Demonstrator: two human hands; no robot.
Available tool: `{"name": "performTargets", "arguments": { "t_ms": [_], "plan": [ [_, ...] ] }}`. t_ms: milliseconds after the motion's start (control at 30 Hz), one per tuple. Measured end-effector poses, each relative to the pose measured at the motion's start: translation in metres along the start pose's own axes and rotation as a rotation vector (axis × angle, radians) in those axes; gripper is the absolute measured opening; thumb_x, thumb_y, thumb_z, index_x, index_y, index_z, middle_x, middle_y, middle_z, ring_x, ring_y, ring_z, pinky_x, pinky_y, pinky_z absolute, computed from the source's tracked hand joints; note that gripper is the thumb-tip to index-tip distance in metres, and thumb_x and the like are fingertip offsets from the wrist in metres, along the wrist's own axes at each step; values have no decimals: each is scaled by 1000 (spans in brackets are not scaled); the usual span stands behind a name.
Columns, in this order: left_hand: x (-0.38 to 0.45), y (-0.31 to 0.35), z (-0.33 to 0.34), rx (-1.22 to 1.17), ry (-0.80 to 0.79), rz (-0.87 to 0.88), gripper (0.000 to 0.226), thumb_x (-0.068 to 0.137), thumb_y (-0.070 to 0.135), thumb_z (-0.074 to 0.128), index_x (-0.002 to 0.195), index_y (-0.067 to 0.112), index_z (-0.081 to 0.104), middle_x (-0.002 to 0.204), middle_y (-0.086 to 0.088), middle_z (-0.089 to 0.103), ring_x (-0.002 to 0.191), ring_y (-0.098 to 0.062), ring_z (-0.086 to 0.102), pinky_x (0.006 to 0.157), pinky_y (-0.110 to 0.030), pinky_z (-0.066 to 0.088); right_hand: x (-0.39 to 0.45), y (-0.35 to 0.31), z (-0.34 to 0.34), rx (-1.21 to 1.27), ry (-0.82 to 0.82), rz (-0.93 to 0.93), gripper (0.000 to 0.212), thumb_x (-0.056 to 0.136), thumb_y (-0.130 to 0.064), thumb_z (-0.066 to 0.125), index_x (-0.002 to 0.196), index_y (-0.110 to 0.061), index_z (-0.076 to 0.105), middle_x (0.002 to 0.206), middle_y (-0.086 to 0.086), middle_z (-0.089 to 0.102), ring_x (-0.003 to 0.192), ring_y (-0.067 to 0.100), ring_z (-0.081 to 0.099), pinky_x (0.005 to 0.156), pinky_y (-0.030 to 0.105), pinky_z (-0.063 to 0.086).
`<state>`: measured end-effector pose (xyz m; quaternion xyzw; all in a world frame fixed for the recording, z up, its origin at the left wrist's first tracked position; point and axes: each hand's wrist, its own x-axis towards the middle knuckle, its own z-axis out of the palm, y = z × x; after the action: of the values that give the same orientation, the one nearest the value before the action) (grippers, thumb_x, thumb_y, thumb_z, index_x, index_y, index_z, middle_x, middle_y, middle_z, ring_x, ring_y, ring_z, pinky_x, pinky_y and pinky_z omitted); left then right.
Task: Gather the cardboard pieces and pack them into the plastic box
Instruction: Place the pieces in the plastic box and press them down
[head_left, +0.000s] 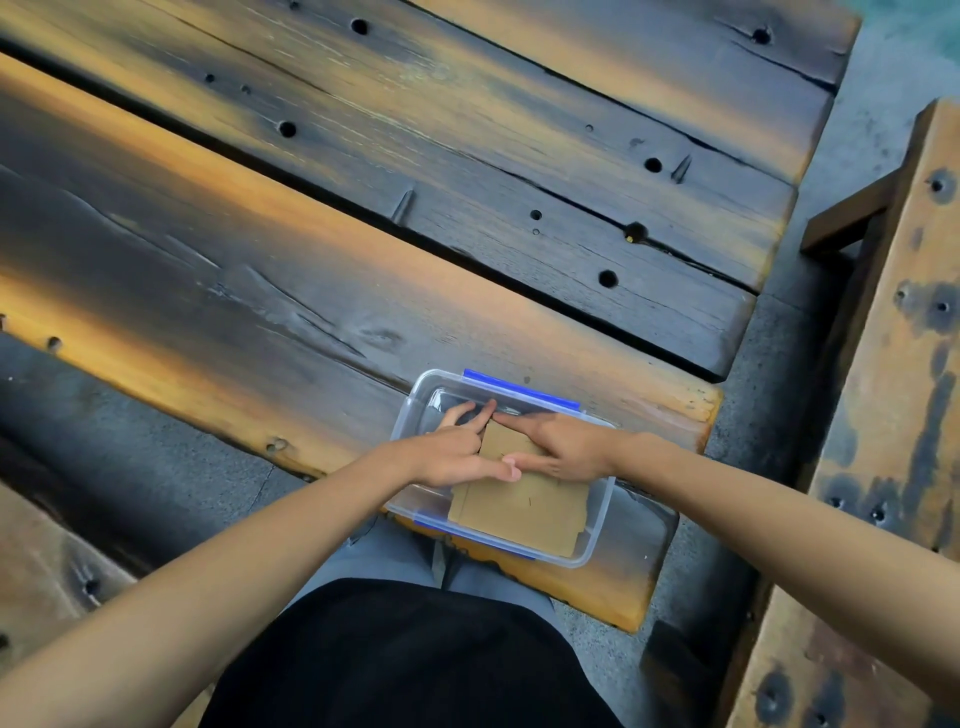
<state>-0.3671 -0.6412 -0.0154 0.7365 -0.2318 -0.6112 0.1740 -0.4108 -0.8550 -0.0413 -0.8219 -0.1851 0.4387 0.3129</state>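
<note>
A clear plastic box (602, 512) with blue side clips sits on the near end of a wooden plank table. Brown cardboard pieces (522, 512) lie flat inside it, filling the near part. My left hand (452, 454) and my right hand (563, 441) are both inside the box, fingers spread and pressed flat on the top of the cardboard near the far side. The index fingers and the thumbs of the two hands almost touch. The hands cover the far part of the cardboard. Neither hand is wrapped around a piece.
The table (311, 270) is made of thick dark and orange planks with gaps and holes. A wooden bench (883, 415) runs along the right side. Grey floor shows between them. My lap is just below the table's near edge.
</note>
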Motion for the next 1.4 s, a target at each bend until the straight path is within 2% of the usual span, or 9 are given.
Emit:
{"name": "performTargets", "arguments": {
  "t_ms": [267, 400, 500, 567, 633, 700, 900, 1133, 1400],
  "plan": [
    [-1, 8, 0, 163, -43, 1, 72, 88, 75, 49, 66, 7, 59, 171, -4, -18, 154, -25, -22, 124, -54, 13, -10, -1, 0, 139, -96, 126, 88, 93, -59, 60, 161, -36, 9, 161, -4, 36, 137, 17, 45, 114, 34, 36],
    [-4, 11, 0, 209, -54, -10, 71, 89, 74, 49, 69, 8, 61, 171, -8, -18, 154, -28, -22, 124, -55, 13, -11, -6, -1, 145, -89, 132, 90, 90, -57, 66, 160, -40, 12, 153, -4, 47, 125, 17, 54, 109, 38, 43],
    [-4, 12, -2, 176, -55, -4, 65, 90, 72, 50, 94, 10, 66, 171, -4, -20, 154, -27, -21, 125, -55, 13, -11, -7, -1, 158, -72, 133, 91, 87, -58, 67, 159, -39, 16, 151, -5, 49, 123, 16, 54, 107, 37, 44],
    [-4, 10, -4, 120, -42, 7, 68, 91, 70, 51, 126, 13, 63, 171, 0, -21, 154, -24, -20, 126, -53, 11, -11, -8, 0, 165, -59, 142, 91, 85, -61, 67, 159, -39, 17, 152, -6, 47, 126, 15, 53, 108, 36, 43],
    [-2, 6, -4, 73, -26, 20, 83, 90, 71, 51, 153, 19, 43, 171, 3, -19, 155, -20, -19, 126, -50, 10, -13, -10, 1, 175, -27, 151, 92, 84, -66, 65, 158, -39, 19, 154, -7, 45, 127, 13, 50, 107, 33, 41],
    [0, 1, -4, 50, 4, 29, 101, 84, 76, 51, 161, 17, 24, 172, 3, -16, 156, -16, -15, 126, -48, 11, -16, -12, 3, 194, 21, 152, 92, 83, -68, 63, 158, -37, 21, 155, -8, 44, 128, 11, 49, 105, 28, 39],
    [8, -7, -10, -8, 68, -2, 124, 69, 84, 54, 164, 25, 1, 173, -2, 2, 158, -21, 0, 126, -51, 13, -22, -17, 0, 213, 57, 218, 97, 81, -70, 66, 158, -29, 24, 158, -5, 41, 135, 13, 45, 106, 25, 36],
    [17, -15, -2, 24, 27, 26, 93, 69, 84, 49, 142, 27, 59, 170, 18, -12, 155, -8, -10, 125, -51, 7, -23, -26, 3, 147, 78, 244, 84, 77, -71, 69, 150, -38, 42, 146, -9, 55, 125, 14, 55, 108, 38, 45],
    [20, -15, 6, -14, 92, 0, 108, 67, 86, 52, 158, 30, 34, 172, 11, -11, 157, -14, -8, 125, -49, 16, -18, -28, -9, 146, -59, 311, 90, 66, -77, 70, 146, -48, 40, 128, -12, 58, 115, 14, 58, 101, 31, 47]
  ]
}}
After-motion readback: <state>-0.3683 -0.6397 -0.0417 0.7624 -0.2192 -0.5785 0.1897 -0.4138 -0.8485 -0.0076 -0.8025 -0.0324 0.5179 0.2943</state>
